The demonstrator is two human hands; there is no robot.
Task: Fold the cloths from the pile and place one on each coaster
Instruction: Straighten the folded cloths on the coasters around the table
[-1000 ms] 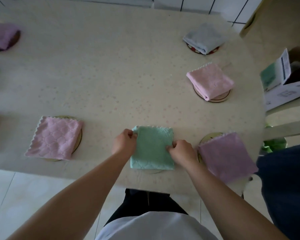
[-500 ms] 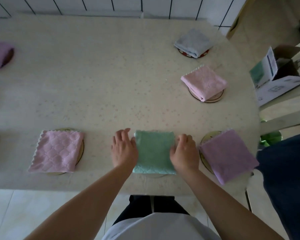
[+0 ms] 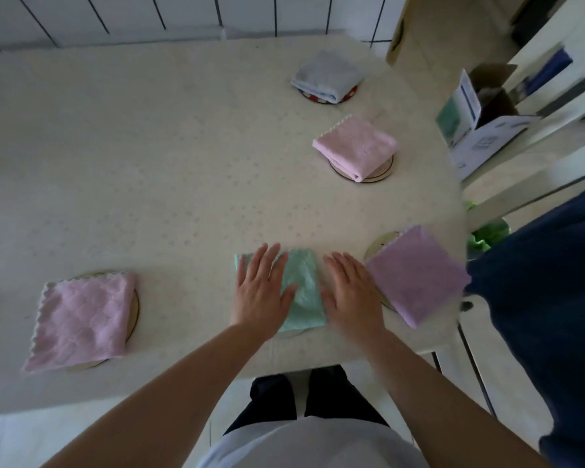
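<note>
Pressing green cloth (image 3: 303, 288), left hand (image 3: 259, 292), right hand (image 3: 350, 295)

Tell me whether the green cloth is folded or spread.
Folded: the green cloth lies as a compact rectangle, with the left hand flat on it and the right hand flat at its right edge.

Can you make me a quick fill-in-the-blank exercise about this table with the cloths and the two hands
1. Both hands, the left hand and the right hand, lie flat on the ____ cloth.
2. The cloth at the far end of the table is ____ in colour.
3. The purple cloth lies to the ____ of the right hand.
4. Each folded cloth rests on a round ____.

Missing words: green; grey; right; coaster
</note>
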